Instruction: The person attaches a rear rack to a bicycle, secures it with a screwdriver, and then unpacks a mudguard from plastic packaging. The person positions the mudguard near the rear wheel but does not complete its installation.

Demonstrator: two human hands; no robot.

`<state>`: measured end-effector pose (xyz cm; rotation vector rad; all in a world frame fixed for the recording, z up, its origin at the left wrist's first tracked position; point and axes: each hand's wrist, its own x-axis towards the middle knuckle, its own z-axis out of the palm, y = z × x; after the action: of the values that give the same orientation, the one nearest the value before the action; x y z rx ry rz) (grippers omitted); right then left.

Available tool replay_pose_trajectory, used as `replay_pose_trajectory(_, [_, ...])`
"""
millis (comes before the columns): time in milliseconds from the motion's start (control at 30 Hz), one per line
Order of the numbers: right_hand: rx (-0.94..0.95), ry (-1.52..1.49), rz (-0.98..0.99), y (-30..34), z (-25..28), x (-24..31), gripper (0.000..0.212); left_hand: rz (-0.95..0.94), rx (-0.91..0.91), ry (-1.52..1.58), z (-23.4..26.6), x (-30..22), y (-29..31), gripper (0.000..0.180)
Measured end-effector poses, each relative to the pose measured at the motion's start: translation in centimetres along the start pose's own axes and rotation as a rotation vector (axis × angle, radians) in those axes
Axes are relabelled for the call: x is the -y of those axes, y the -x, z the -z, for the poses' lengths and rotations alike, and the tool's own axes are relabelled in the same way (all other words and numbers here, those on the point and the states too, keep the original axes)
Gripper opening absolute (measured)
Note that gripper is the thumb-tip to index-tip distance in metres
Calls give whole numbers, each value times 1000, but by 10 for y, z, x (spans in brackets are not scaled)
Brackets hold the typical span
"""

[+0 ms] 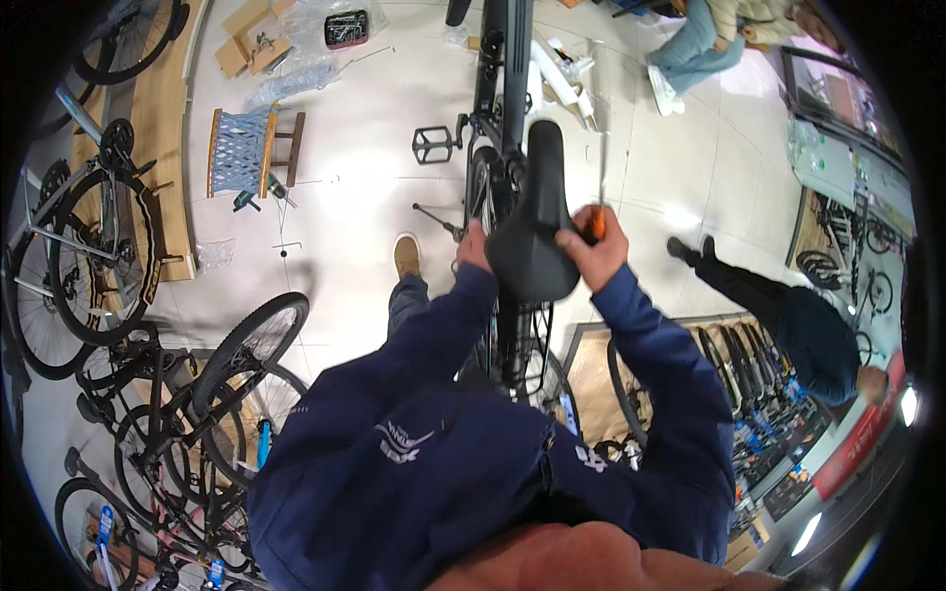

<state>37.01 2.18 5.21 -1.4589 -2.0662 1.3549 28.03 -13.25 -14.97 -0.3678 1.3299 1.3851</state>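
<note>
A black bicycle saddle [537, 241] is right in front of my chest, its nose pointing away from me. My right hand [606, 258] is closed around the orange handle of a screwdriver [597, 225], whose long thin shaft points away from me. The thumb of that hand rests at the saddle's right edge. At the saddle's left side is my left hand [474, 249], its fingers mostly hidden, so its grip cannot be made out. Below the saddle, the black bicycle frame [514, 74] runs away from me, with a pedal [432, 145] out on the left.
A woven folding stool [241, 153], a power drill [246, 201] and an open tool case [346, 30] are on the floor at left. Several bicycles [148, 424] crowd the lower left. One person [818, 340] stands at right; another [700, 49] sits at far right.
</note>
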Motion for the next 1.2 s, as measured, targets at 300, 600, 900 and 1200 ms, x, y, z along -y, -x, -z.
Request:
replay_pose_trajectory(300, [105, -192, -148, -3, 2, 2, 45, 41, -185, 177, -14, 14, 16, 63])
replay_pose_trajectory(600, [69, -118, -164, -4, 2, 5, 48, -27, -108, 146, -23, 3, 17, 56])
replay_pose_trajectory(900, [-4, 126, -28, -12, 3, -8, 53, 31, 157, 470, 6, -13, -19, 61])
replay_pose_trajectory(1200, [-111, -178, -233, 133, 37, -173, 39, -455, -234, -220, 86, 49, 67, 47])
